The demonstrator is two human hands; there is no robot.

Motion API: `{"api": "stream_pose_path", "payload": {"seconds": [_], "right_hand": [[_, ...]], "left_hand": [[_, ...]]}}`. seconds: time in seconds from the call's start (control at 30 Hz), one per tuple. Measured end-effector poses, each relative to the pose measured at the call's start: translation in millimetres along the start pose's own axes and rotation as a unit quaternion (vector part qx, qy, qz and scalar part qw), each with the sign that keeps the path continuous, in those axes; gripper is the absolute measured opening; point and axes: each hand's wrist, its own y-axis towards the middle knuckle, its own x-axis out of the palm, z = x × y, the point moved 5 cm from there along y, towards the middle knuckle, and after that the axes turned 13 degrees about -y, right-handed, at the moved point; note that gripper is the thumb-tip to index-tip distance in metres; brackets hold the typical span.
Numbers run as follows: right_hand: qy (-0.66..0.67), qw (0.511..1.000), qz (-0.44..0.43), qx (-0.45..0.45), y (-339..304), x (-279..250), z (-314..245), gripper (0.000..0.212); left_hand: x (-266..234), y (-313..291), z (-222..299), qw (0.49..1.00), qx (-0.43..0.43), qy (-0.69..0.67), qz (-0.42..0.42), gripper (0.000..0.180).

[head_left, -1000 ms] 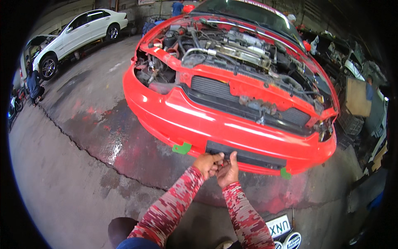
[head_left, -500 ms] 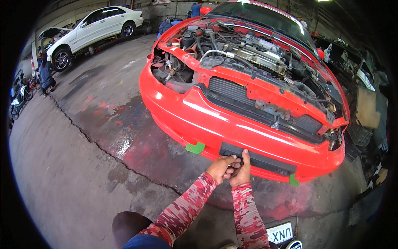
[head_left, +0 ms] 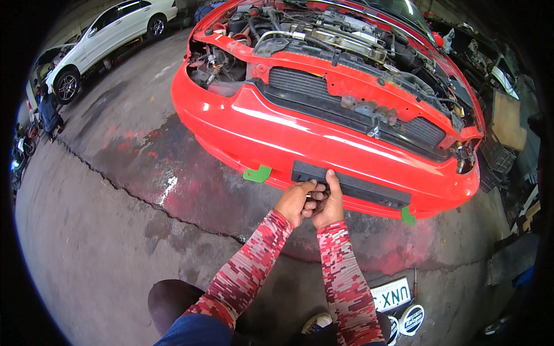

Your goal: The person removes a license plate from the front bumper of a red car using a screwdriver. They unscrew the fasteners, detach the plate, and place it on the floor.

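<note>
In front of me is a red car bumper (head_left: 231,124) with a long black plate bracket (head_left: 369,189) along its lower front. Both hands meet at the bracket's lower edge, left of its middle. My left hand (head_left: 295,203) is closed in a pinch, and a small shiny bit shows at its fingertips. Beside it, my right hand (head_left: 329,206) holds its thumb up over the bracket's face, while its other fingers curl in by the left fingertips. What they grip is mostly hidden. One green tab (head_left: 258,174) sticks out below the bumper to the left, another green tab (head_left: 408,215) to the right.
A number plate (head_left: 393,294), a thin screwdriver (head_left: 415,282) and two round white-faced lamps (head_left: 411,320) lie near my right knee. The car's engine bay (head_left: 334,40) is exposed. At far left a person (head_left: 50,115) crouches near a white car (head_left: 109,37). Crates and panels (head_left: 502,147) stand at right.
My view has tilted down, so the car sits higher and slightly left, and more of the lamps shows. Both hands stay together at the bracket in nearly the same pose.
</note>
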Motion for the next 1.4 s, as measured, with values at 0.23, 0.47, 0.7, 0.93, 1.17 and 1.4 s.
{"api": "stream_pose_path", "payload": {"seconds": [0.23, 0.47, 0.7, 0.93, 1.17, 1.4], "right_hand": [[-0.009, 0.995, 0.081, -0.06, 5.7, 0.1, 1.4, 0.047], [-0.031, 0.999, 0.038, 0.016, -0.9, 3.2, 0.3, 0.05], [0.019, 0.989, 0.128, -0.075, 1.5, 8.1, -2.1, 0.041], [-0.038, 0.998, 0.039, 0.009, -2.0, 3.9, 1.2, 0.046], [-0.02, 0.995, 0.08, -0.061, 7.9, -1.0, 3.3, 0.055], [-0.013, 0.999, 0.047, -0.011, 1.4, 4.5, 0.4, 0.046]], "left_hand": [[2.3, 1.8, -4.4, 0.978, 0.176, 0.074, 0.089, 0.02], [-1.3, 1.6, -6.9, 0.999, 0.0, -0.028, -0.031, 0.034], [4.2, 2.2, -8.4, 0.957, 0.273, 0.076, 0.07, 0.02], [-7.9, 4.5, -8.5, 0.996, 0.087, -0.03, 0.009, 0.026], [1.4, 5.3, -4.9, 0.954, 0.268, 0.101, 0.084, 0.017], [-8.5, 5.6, -9.6, 0.998, 0.044, -0.043, -0.007, 0.031]]}}
